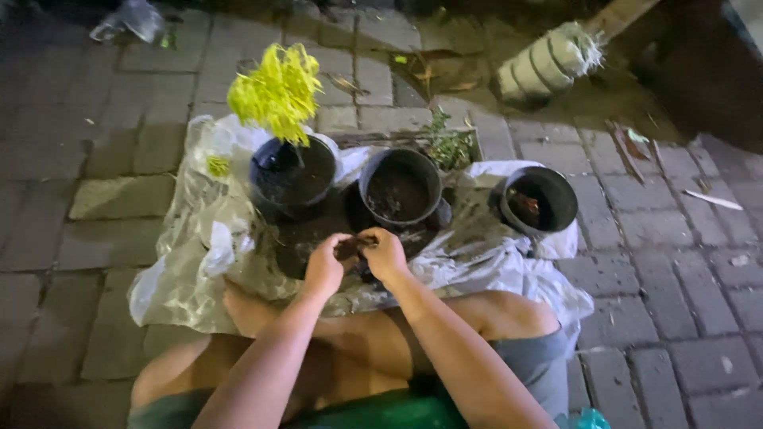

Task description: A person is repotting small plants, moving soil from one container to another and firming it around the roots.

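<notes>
My left hand (324, 266) and my right hand (385, 254) meet over a heap of dark soil (306, 238) on a plastic sheet (199, 262). Together they pinch a small dark clump (352, 246) between the fingertips. Just beyond them stand three black pots: the left pot (292, 179) holds a small plant with bright yellow leaves (276, 91), the middle pot (400, 189) holds dark soil, and the right pot (539, 200) has something reddish inside. My bare knees show below the hands.
The sheet lies on grey paving bricks (119, 199). A small green weed (447, 147) grows behind the middle pot. A wrapped, banded bundle (548, 59) lies at the back right, and crumpled plastic (131, 20) lies at the top left.
</notes>
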